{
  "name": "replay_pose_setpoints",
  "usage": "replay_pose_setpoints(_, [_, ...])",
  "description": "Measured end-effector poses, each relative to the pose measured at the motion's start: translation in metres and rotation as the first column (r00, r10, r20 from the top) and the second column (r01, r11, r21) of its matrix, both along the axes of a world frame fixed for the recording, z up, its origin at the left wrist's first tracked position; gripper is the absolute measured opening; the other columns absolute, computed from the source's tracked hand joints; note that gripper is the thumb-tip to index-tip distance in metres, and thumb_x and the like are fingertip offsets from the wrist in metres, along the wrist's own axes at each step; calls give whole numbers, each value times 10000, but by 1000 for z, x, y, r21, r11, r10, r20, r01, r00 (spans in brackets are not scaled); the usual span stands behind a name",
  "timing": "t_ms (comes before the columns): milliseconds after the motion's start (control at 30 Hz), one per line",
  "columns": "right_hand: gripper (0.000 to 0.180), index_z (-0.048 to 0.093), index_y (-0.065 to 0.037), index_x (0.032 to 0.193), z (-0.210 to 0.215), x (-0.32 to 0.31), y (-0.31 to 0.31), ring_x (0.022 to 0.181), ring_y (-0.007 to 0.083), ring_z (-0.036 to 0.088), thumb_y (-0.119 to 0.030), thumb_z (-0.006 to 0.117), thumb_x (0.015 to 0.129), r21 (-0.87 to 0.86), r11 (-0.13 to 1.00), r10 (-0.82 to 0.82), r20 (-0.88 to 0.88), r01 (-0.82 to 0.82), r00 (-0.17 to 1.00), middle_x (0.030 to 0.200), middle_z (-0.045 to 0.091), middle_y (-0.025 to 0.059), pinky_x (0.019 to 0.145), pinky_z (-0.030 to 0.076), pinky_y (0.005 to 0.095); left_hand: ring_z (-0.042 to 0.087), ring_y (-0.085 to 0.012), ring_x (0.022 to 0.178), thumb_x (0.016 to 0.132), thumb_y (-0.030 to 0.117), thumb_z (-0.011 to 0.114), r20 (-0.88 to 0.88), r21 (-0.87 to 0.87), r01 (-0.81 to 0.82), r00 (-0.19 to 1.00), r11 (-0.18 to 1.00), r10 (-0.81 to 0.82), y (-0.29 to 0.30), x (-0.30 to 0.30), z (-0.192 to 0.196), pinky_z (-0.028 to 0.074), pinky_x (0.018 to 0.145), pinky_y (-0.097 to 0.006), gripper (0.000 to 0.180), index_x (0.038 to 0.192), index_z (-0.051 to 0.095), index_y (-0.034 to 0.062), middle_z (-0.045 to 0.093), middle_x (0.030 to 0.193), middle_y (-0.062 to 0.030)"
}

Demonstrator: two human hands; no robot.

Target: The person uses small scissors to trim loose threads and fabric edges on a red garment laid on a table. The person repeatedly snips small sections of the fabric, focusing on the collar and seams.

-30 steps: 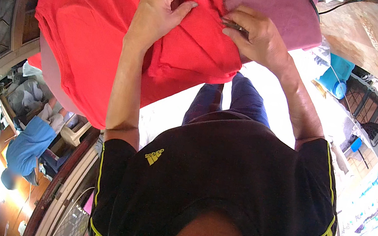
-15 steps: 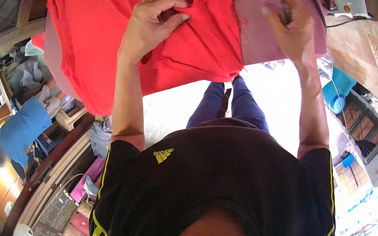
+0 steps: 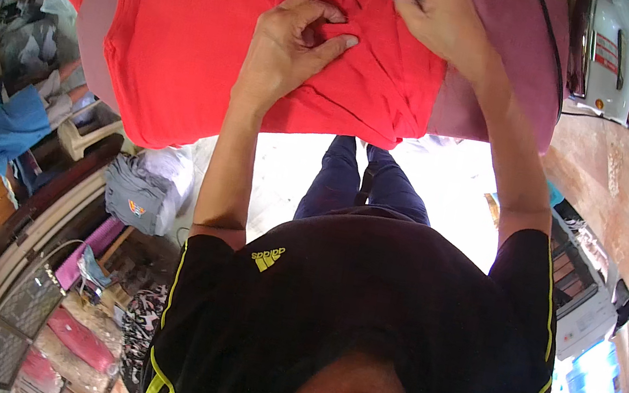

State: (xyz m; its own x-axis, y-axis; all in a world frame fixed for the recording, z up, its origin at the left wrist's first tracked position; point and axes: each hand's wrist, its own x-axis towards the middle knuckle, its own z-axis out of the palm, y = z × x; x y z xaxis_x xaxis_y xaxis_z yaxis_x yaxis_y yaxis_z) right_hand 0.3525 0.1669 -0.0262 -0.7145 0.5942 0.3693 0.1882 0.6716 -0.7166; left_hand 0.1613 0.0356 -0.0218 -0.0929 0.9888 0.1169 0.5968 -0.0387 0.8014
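Note:
A red cloth garment [image 3: 183, 36] lies spread over the mauve-covered table [image 3: 507, 71] before me and hangs past its near edge. My left hand [image 3: 293, 45] is closed, with thumb and forefinger pinching a fold of the red cloth. Just to the right and farther off, my right hand [image 3: 438, 10] reaches over the bunched part of the garment. Its fingers curl round something small and dark, too blurred to name. The far end of the cloth runs out of the picture.
A white appliance [image 3: 612, 58] stands beyond the table's right side, and a black cord [image 3: 555, 37] runs along that edge. At the left is a person in a blue top [image 3: 8, 131]. A grey folded cloth [image 3: 138, 193] lies left of my arm; a blue water jug [image 3: 595, 389] stands lower right.
My right hand has swung left from beside the garment to over it. The left hand still pinches the cloth. The view has shifted, showing more of the white appliance.

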Motion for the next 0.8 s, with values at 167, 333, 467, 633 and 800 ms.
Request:
replay_pose_setpoints(167, [227, 650, -18, 1126, -4, 11, -47, 904, 188, 703, -89, 707, 918, -299, 940, -193, -59, 167, 979, 994, 723, 116, 793, 557, 316, 592, -169, 575, 766, 198, 856, -40, 71, -89, 995, 994, 92, -1, 11, -13, 481, 552, -304, 255, 914, 744, 24, 677, 806, -82])
replay_pose_setpoints(333, [369, 521, -26, 1183, -7, 14, -70, 965, 315, 734, -182, 720, 914, -369, 924, -112, -7, 102, 994, 1016, 718, 203, 823, 567, 400, 600, -207, 567, 814, 190, 794, -45, 21, -125, 991, 992, 126, 2, 9, -14, 485, 566, -335, 169, 905, 756, 53, 679, 736, -75])
replay_pose_setpoints(467, [306, 527, -39, 1178, -4, 15, -65, 937, 362, 715, -194, 660, 950, -336, 939, -50, 61, 68, 997, 990, 712, 188, 802, 552, 443, 614, -238, 584, 878, 152, 726, 25, -46, -155, 987, 987, 157, 0, 5, -12, 479, 571, -353, 95, 903, 723, 60, 669, 723, -100])
replay_pose_setpoints(633, [219, 532, -46, 1120, 9, 9, -57, 921, 401, 682, -211, 588, 987, -254, 965, 3, 278, 70, 960, 985, 699, 199, 776, 519, 512, 624, -309, 616, 937, 129, 663, 9, 5, -111, 994, 994, 111, -1, 1, -14, 482, 585, -385, 63, 929, 644, 69, 649, 727, -134])
replay_pose_setpoints(800, [198, 537, -40, 1052, 9, 0, -51, 926, 420, 673, -225, 572, 990, -171, 985, 29, 361, 36, 932, 954, 698, 216, 788, 510, 541, 626, -340, 640, 946, 121, 658, 2, 119, -139, 990, 983, 140, -2, 6, -18, 487, 587, -407, 57, 943, 613, 85, 634, 716, -136])
